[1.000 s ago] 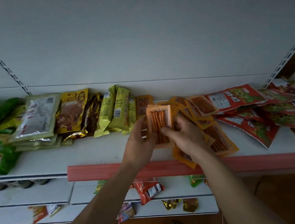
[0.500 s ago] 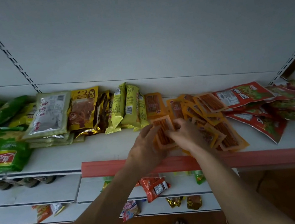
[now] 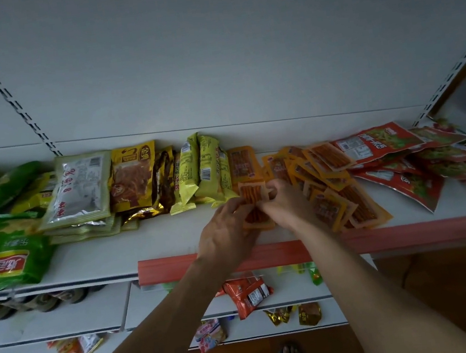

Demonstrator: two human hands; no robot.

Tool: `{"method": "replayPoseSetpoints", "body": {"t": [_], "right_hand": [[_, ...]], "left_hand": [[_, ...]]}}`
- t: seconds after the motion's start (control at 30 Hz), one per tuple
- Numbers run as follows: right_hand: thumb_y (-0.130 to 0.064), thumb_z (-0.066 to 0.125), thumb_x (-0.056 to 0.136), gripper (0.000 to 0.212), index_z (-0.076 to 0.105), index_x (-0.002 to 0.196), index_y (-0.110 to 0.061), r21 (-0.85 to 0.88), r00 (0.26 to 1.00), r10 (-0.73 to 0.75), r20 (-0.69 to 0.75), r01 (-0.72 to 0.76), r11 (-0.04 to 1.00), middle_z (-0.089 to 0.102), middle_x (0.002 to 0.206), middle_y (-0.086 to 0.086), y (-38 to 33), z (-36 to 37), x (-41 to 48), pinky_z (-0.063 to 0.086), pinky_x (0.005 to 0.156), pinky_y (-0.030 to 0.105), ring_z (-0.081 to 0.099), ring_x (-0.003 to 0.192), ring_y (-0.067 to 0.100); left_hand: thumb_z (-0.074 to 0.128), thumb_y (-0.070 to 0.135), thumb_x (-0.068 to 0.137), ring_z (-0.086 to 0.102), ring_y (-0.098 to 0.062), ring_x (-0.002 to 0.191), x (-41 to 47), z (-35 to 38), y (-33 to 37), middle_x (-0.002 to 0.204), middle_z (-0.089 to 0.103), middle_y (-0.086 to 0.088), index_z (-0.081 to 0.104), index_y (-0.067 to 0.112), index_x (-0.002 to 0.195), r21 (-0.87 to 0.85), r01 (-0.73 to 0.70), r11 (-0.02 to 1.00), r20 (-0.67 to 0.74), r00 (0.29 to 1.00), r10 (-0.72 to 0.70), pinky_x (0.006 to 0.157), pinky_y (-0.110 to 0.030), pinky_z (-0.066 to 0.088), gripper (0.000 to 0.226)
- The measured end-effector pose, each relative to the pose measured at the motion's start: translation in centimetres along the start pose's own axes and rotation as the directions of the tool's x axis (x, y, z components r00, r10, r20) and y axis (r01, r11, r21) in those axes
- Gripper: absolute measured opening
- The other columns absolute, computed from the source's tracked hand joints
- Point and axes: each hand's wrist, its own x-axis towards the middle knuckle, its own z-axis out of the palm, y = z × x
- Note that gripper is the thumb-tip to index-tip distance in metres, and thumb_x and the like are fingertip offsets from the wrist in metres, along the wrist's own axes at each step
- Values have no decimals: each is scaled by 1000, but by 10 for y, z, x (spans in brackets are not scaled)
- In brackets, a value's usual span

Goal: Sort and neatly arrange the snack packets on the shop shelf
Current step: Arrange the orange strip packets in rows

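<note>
Shelf (image 3: 123, 246), left to right. Far left: green crisp bags (image 3: 6, 260), then a stack of silver-green packets (image 3: 77, 188), brown-and-gold packets (image 3: 133, 179) and yellow packets (image 3: 202, 168) standing on edge. Centre: my left hand (image 3: 227, 235) and right hand (image 3: 284, 206) both pinch one orange stick-snack packet (image 3: 252, 194) by its sides, low over the shelf, just in front of a leaning orange packet (image 3: 243, 163); I cannot tell whether it touches the surface. Right: a loose heap of orange packets (image 3: 332, 191), then fanned red packets (image 3: 393, 164).
</note>
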Motion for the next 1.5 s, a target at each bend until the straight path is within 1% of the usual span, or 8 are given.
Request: {"method": "replayPoseSetpoints", "body": {"t": [0.17, 0.27, 0.43, 0.53, 0.67, 0.93, 1.23, 1.5], "right_hand": [[-37, 66, 89, 50, 51, 134, -23, -76, 999, 9, 47, -5, 997, 61, 124, 0, -6, -13, 2, 46, 67, 27, 58, 94, 17], [-40, 64, 90, 38, 60, 124, -25, 1, 990, -56, -129, 57, 998, 63, 122, -5, 5, -34, -6, 42, 77, 26, 58, 101, 13], [-36, 62, 92, 34, 63, 122, -20, 40, 909, 34, -414, -19, 999, 62, 126, 1, 66, -84, -26, 45, 88, 30, 58, 114, 20], [-40, 59, 94, 43, 59, 128, -14, 76, 922, 184, -341, -168, 983, 60, 130, 9, 102, -103, -28, 42, 92, 35, 55, 118, 26], [-50, 54, 94, 48, 55, 132, -21, 152, 948, 212, -237, -179, 972, 57, 134, 5, 126, -106, -22, 38, 87, 32, 53, 121, 24], [-47, 65, 87, 34, 58, 116, -31, 234, 983, 152, -103, -124, 964, 62, 109, -9, 132, -111, 1, 46, 80, 32, 59, 98, 12], [-28, 69, 89, 6, 73, 92, -31, 563, 996, 83, -42, -45, 825, 72, 92, -14, 134, -109, 13, 52, 77, 28, 66, 90, 3], [-53, 71, 80, 59, 46, 133, -43, 564, 989, 122, -89, -51, 824, 57, 123, -25, 129, -99, 12, 47, 88, 32, 55, 110, 3]], "left_hand": [[67, 37, 84, 52, -21, 118, 5, -7, 2, 132, 51, 3, 59, 24, 127, 58, -1, 998, 52, 999, -2, 93, -37, 49, 45], [67, 40, 85, 49, -23, 121, 13, -15, 13, 136, 51, 1, 59, 21, 128, 70, -52, 996, 15, 999, 51, 99, -35, 43, 48], [61, 47, 90, 25, -15, 143, 21, -3, 70, 157, 25, 6, 31, 27, 151, -336, 91, 938, 194, 981, -25, 114, -34, 28, 70], [54, 53, 92, -6, -14, 149, 28, 29, 99, 163, -7, 9, 1, 29, 156, -315, 172, 933, 376, 926, -44, 118, -37, 10, 87], [48, 56, 94, -25, -21, 146, 48, 64, 117, 161, -21, -2, -5, 20, 156, -177, 226, 958, 301, 939, -166, 119, -38, -7, 89], [36, 63, 95, -24, -22, 147, 87, 98, 122, 162, -17, -8, 3, 20, 157, -119, 356, 927, 127, 931, -341, 118, -39, -11, 82], [51, 47, 97, -7, -6, 148, 101, 96, 118, 162, -1, 13, 19, 28, 154, -509, 367, 779, 33, 912, -408, 121, -35, 6, 69], [35, 58, 98, -22, -16, 147, 130, 97, 111, 162, -17, 2, 0, 26, 156, -267, 495, 827, 155, 869, -470, 121, -42, -5, 75]]}}
